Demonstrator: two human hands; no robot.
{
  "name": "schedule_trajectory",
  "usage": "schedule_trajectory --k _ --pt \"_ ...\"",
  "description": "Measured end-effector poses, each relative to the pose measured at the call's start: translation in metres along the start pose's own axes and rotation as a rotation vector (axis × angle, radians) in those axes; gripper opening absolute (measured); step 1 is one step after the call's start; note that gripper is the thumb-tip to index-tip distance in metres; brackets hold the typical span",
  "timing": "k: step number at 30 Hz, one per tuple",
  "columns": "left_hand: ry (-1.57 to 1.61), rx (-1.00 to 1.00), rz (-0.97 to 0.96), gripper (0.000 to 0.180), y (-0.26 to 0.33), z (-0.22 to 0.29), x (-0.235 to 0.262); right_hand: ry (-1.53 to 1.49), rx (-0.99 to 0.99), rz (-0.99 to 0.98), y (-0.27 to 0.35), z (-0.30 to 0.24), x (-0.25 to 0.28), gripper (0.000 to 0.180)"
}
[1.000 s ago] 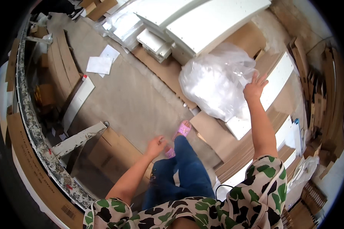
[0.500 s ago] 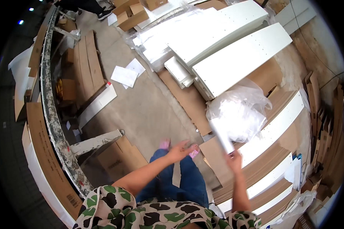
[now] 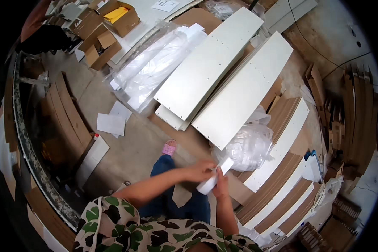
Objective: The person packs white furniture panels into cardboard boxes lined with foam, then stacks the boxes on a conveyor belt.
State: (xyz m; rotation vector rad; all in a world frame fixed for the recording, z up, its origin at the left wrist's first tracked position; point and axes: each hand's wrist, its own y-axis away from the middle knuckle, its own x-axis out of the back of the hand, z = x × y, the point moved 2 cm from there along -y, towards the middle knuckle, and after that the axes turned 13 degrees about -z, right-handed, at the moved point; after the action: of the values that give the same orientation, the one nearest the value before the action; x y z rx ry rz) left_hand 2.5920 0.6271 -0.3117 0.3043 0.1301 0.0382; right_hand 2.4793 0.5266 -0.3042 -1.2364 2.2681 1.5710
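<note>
A short white strip [image 3: 208, 184] is held up in front of my legs, tilted, its far end pointing up and to the right. My right hand [image 3: 221, 185] is wrapped round the middle of it. At its left side my left hand [image 3: 200, 171] has its fingers curled against the strip's edge; their tips are partly hidden. What the strip is made of is not plain. Just beyond lies a crumpled clear plastic bag [image 3: 250, 147], next to a stack of long white panels [image 3: 243, 94] with small drilled holes.
More white panels [image 3: 210, 63] and plastic-wrapped white pieces [image 3: 164, 59] lie further off. Stacks of brown-edged boards [image 3: 277, 189] stand on the right. Papers [image 3: 111, 124] lie on the concrete floor. Open cardboard boxes [image 3: 101, 48] and another person's dark clothing [image 3: 46, 38] show at the far left.
My right hand has brought the white strip inward to the left, and my left hand has come to it. The view has shifted right, and one foot has stepped forward.
</note>
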Motion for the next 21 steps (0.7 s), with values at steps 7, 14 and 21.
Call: schedule_trajectory --k 7,14,21 --pt "-0.694 0.241 0.926 0.031 0.011 -0.032 0.215 0.618 0.381 0.393 -0.098 -0.065 -0.022 0.028" --pt "-0.627 0.284 0.607 0.043 -0.045 -0.026 0.154 1.278 0.376 0.601 -0.129 -0.023 -0.042 0.043" --pt "-0.350 0.538 0.598 0.073 -0.052 0.023 0.213 1.017 0.445 0.545 -0.100 -0.031 -0.060 0.043"
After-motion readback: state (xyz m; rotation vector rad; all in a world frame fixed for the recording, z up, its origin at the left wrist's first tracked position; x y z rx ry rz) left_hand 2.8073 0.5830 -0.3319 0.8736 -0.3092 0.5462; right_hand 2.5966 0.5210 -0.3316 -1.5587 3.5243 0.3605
